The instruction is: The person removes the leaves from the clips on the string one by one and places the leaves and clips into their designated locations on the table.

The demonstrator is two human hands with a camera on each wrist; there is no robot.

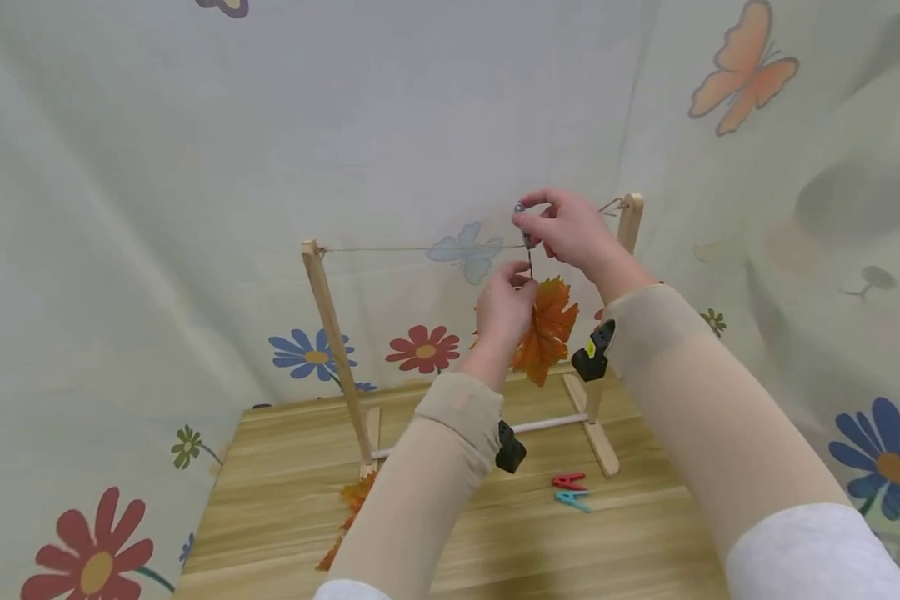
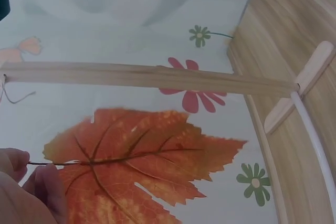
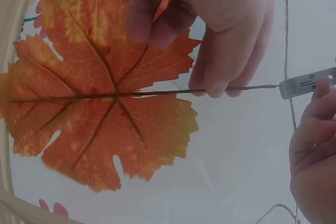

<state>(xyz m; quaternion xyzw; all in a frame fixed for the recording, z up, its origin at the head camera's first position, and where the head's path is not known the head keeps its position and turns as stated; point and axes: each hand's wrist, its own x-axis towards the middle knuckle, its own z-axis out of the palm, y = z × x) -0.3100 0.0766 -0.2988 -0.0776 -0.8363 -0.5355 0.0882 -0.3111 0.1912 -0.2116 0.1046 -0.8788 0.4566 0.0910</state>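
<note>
An orange artificial maple-style leaf (image 1: 551, 329) hangs with its dark stem (image 3: 257, 87) upward. My left hand (image 1: 504, 307) pinches that stem between thumb and fingers, just above the blade. Higher up, my right hand (image 1: 570, 229) holds a grey clothespin (image 3: 299, 84) by its handle end. The clothespin's tip sits at the thin string (image 1: 397, 249), and the top of the stem meets it there. In the left wrist view, fingertips (image 2: 18, 158) grip the stem and the leaf spreads out to the right.
The string runs between two wooden posts (image 1: 332, 333) of a stand with a white crossbar (image 1: 547, 423). On the wood-grain table (image 1: 285, 467) lie a red clothespin (image 1: 567, 481), a teal clothespin (image 1: 572, 499) and more orange leaves (image 1: 354, 496), partly behind my left sleeve. A floral curtain hangs behind.
</note>
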